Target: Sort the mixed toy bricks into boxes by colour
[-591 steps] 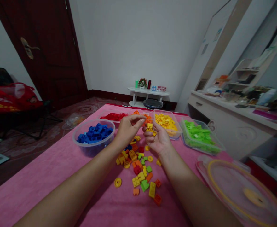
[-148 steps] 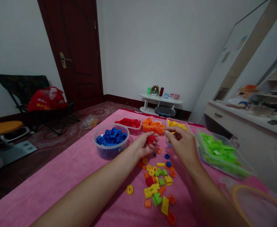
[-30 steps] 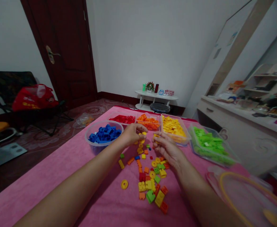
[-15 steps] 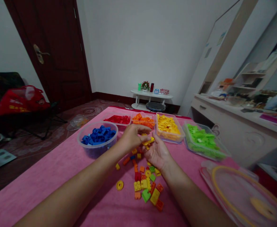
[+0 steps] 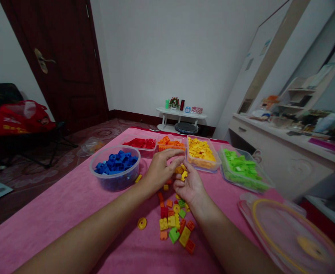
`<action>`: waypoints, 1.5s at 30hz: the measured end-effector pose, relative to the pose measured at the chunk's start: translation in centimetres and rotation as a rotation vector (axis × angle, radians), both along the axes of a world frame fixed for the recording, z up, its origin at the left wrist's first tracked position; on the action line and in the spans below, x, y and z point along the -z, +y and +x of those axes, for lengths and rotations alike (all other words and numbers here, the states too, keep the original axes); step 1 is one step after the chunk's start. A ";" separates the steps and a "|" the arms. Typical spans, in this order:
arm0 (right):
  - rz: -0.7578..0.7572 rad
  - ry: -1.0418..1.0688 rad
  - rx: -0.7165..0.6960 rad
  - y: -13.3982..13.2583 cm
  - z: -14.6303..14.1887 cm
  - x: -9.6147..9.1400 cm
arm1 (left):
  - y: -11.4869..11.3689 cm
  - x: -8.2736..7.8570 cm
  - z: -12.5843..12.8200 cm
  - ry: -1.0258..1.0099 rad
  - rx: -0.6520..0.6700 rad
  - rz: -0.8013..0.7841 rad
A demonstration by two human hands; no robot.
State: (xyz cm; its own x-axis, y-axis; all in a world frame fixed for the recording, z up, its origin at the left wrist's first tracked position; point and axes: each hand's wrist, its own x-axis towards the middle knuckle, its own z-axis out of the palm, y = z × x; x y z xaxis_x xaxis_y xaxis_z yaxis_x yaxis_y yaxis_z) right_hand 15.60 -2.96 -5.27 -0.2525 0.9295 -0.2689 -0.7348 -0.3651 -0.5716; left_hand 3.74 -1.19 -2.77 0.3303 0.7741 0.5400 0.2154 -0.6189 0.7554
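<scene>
My right hand (image 5: 192,185) is curled palm-up above the pink cloth, holding several small yellow toy bricks (image 5: 184,175). Over it reaches my left hand (image 5: 162,168), thumb and forefinger apart, with the thumb beside the yellow pieces; its other fingers are partly hidden. Below both hands lies a loose pile of bricks: a green brick (image 5: 173,235), a yellow brick (image 5: 185,236), a red brick (image 5: 164,212) and several orange ones. A yellow round piece (image 5: 141,223) lies apart on the left. One yellow brick (image 5: 138,178) is near my left forearm.
Behind my hands stand a round tub of blue bricks (image 5: 117,164) and boxes of red bricks (image 5: 141,143), orange bricks (image 5: 170,143), yellow bricks (image 5: 201,150) and green bricks (image 5: 241,165). Clear lids (image 5: 287,232) lie at the right edge of the pink cloth (image 5: 70,232).
My left thumb and forefinger have parted from the yellow pieces, which now sit in my right hand. The view has shifted slightly.
</scene>
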 end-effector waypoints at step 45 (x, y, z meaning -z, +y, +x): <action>0.782 -1.851 0.177 2.8 2.0 1.5 | 2.6 3.2 -2.0 0.921 -0.166 -0.020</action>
